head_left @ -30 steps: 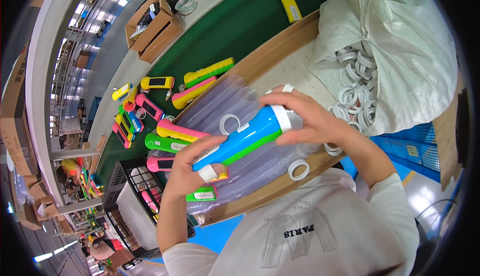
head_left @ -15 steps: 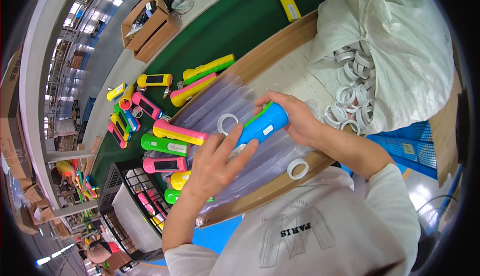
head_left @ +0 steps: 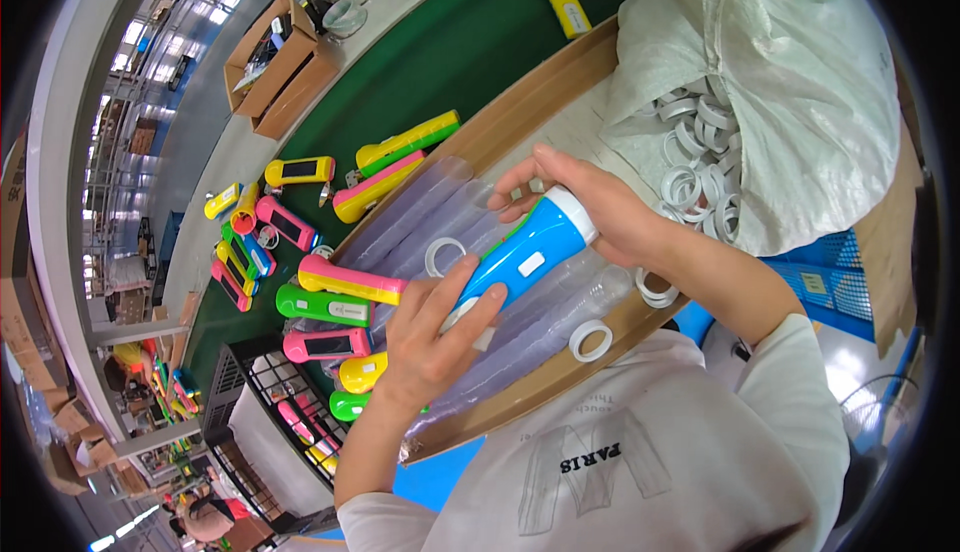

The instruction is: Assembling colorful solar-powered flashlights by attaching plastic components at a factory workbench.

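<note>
A blue flashlight (head_left: 530, 257) with a green edge lies slanted across my hands. My left hand (head_left: 425, 337) grips its lower end, thumb and fingers along the body. A white ring (head_left: 574, 214) sits on the flashlight's wide head. My right hand (head_left: 600, 197) curves around that head, its palm side against the ring and its fingers bent over the far side; the thumb is hidden. Loose white rings lie close by: one (head_left: 430, 258) just behind the flashlight, one (head_left: 590, 341) on the near cardboard edge, and another (head_left: 655, 290) below my right wrist.
Clear plastic tubes (head_left: 520, 337) lie in a shallow cardboard tray (head_left: 545, 87). Several coloured flashlights (head_left: 325, 307) lie to the left, others on the green belt (head_left: 450, 62). A white woven sack (head_left: 760, 152) spills rings at right. A black crate (head_left: 225, 382) stands at lower left.
The flashlight's head now shows a white ring that was not visible before. My right hand has shifted slightly up and its fingers have loosened; my left hand keeps its grip.
</note>
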